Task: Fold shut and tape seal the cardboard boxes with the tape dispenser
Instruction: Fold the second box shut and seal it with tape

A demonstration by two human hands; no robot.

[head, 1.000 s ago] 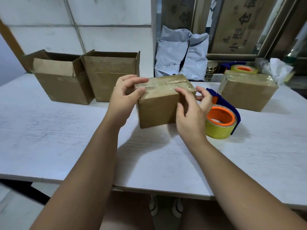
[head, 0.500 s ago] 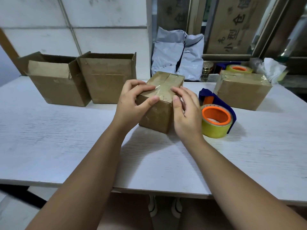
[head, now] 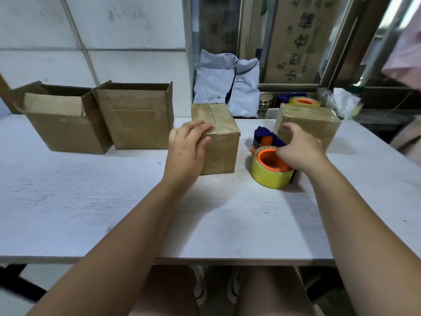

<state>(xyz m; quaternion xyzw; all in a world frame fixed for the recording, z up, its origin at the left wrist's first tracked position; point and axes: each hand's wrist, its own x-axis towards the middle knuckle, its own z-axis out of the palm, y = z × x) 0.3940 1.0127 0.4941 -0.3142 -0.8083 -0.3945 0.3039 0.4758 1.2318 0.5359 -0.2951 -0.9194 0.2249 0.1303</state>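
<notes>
A white wood-grain tabletop (head: 68, 201) fills the middle of the room, its near edge showing a brown underside. Beyond its far left corner rises a wall of large white tiles (head: 114, 30) with grey joints. Past the far right edge stands a metal-framed window (head: 341, 42), with a printed cardboard sheet (head: 296, 42) behind the glass.

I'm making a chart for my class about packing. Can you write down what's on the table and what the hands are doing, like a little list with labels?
Table: white table
Open boxes: two open boxes at the far left, flaps up
Middle box: closed box, flaps folded shut
Sealed box: taped box at the far right
Tape tool: tape dispenser with yellow tape, lying beside the closed box
Left hand: left hand resting on the closed box
Right hand: right hand on the tape dispenser, fingers curling around it
</notes>
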